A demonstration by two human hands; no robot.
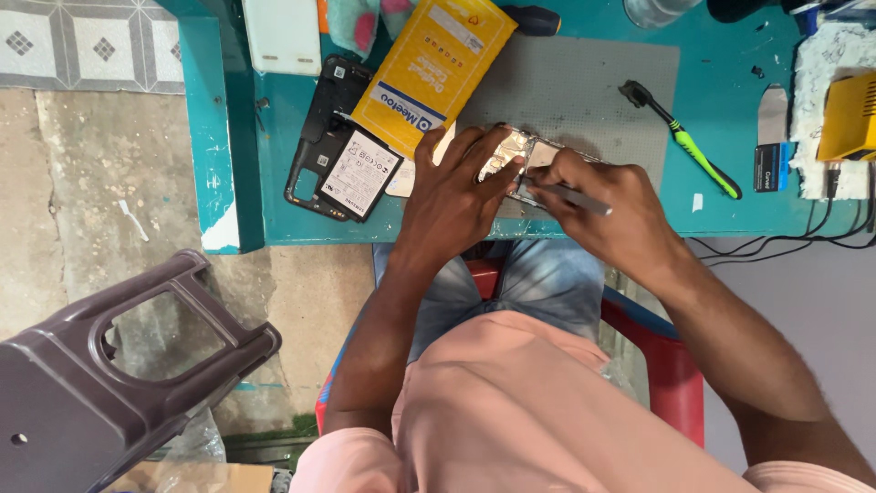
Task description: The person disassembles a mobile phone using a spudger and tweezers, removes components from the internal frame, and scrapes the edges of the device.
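An opened phone body with bare metal innards lies on a grey work mat on the teal table. My left hand presses down on its left part, fingers spread over it. My right hand grips slim metal tweezers, their tip at the phone's near edge. Both hands hide most of the phone.
A black phone back cover and a battery lie at the left, next to a yellow package. A green-handled brush lies right of the mat. A yellow device, cables, a dark plastic stool.
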